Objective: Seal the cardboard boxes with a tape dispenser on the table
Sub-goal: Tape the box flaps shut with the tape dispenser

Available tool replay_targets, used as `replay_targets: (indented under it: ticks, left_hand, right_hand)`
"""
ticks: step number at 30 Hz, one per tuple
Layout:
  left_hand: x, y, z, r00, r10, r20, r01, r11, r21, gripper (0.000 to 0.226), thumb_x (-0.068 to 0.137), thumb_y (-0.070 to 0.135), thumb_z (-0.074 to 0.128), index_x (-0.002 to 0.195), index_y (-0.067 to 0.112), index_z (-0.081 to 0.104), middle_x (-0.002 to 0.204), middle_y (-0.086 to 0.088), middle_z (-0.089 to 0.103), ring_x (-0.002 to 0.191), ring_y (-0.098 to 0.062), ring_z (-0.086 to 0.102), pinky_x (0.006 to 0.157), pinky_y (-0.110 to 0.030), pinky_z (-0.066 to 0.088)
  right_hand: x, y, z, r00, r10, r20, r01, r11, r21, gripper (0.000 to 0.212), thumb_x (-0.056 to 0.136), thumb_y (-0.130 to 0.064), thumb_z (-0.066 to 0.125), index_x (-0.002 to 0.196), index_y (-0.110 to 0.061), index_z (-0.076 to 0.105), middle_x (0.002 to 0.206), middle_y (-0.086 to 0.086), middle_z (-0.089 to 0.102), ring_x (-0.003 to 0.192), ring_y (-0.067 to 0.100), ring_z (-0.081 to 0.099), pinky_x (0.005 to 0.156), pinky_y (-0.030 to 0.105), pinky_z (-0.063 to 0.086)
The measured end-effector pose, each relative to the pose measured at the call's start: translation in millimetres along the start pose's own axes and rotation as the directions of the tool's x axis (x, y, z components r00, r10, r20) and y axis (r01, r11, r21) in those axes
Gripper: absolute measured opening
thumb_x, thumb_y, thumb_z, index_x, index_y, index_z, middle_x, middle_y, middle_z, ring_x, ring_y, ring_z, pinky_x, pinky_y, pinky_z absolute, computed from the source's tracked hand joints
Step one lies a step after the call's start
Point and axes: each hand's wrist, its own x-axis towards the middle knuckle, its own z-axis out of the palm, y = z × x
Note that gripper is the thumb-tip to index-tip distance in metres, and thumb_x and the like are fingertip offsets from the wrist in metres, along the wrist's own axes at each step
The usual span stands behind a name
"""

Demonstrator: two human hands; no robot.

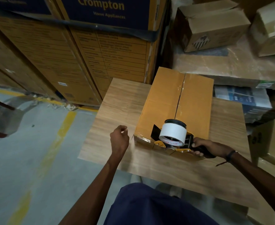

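A brown cardboard box (pixel 162 101) lies on the wooden table (pixel 117 108), flaps closed, with a dark seam running down the middle of its top. A yellow and black tape dispenser (pixel 174 137) with a white tape roll rests on the box's near end, over the seam. My right hand (pixel 203 146) grips the dispenser's black handle. My left hand (pixel 119 138) hovers just left of the box's near corner, fingers loosely curled, holding nothing. Shiny clear tape shows on the box's near edge.
Tall stacked appliance cartons (pixel 88 51) stand behind the table. Loose cardboard boxes (pixel 213 28) and plastic-wrapped packs (pixel 240 98) pile up on the right. Grey floor with yellow lines (pixel 65 127) lies to the left.
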Motion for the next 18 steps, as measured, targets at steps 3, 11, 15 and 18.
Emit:
replay_targets:
  ticks: [3, 11, 15, 18]
  left_hand:
    - [-9.8, 19.5, 3.6, 0.984, 0.138, 0.113, -0.147, 0.986, 0.074, 0.045, 0.109, 0.037, 0.050, 0.069, 0.018, 0.060, 0.062, 0.005, 0.062, 0.060, -0.012, 0.060, 0.057, -0.031, 0.042]
    - [-27.9, 46.5, 51.2, 0.967, 0.049, 0.251, -0.137, 0.927, 0.349, 0.079, 0.105, 0.050, 0.049, 0.156, -0.005, 0.026, 0.145, -0.026, 0.049, 0.124, -0.043, 0.055, 0.097, -0.049, 0.047]
    - [-35.9, 39.4, 58.9, 0.970, 0.121, 0.211, -0.216, 0.831, 0.512, 0.084, 0.106, 0.049, 0.041, 0.162, 0.000, 0.003, 0.165, -0.020, 0.025, 0.147, -0.036, 0.034, 0.116, -0.057, 0.033]
    - [-37.3, 42.4, 56.7, 0.970, 0.104, 0.219, -0.210, 0.811, 0.546, 0.082, 0.106, 0.053, 0.030, 0.163, 0.002, 0.001, 0.167, -0.018, 0.021, 0.151, -0.035, 0.028, 0.117, -0.062, 0.027]
  right_hand:
    - [2.7, 2.4, -5.3, 0.998, 0.036, -0.043, -0.038, 0.999, -0.037, 0.064, 0.075, -0.072, 0.074, 0.085, -0.011, 0.060, 0.070, 0.001, 0.045, 0.058, 0.012, 0.037, 0.051, 0.021, 0.034]
    - [3.7, 1.5, 0.8, 0.996, -0.080, -0.042, 0.069, 0.976, -0.206, 0.056, 0.094, -0.067, 0.051, 0.075, -0.016, 0.060, 0.063, 0.000, 0.043, 0.053, 0.013, 0.031, 0.055, 0.032, 0.024]
    - [3.7, 0.3, 0.2, 0.995, -0.096, -0.027, 0.087, 0.968, -0.234, 0.062, 0.094, -0.071, 0.052, 0.077, -0.012, 0.056, 0.062, 0.002, 0.038, 0.052, 0.015, 0.028, 0.054, 0.032, 0.022]
    - [1.8, 0.2, -0.9, 0.996, -0.087, -0.036, 0.076, 0.967, -0.245, 0.069, 0.088, -0.077, 0.055, 0.079, -0.009, 0.053, 0.062, 0.002, 0.038, 0.052, 0.014, 0.027, 0.051, 0.025, 0.025]
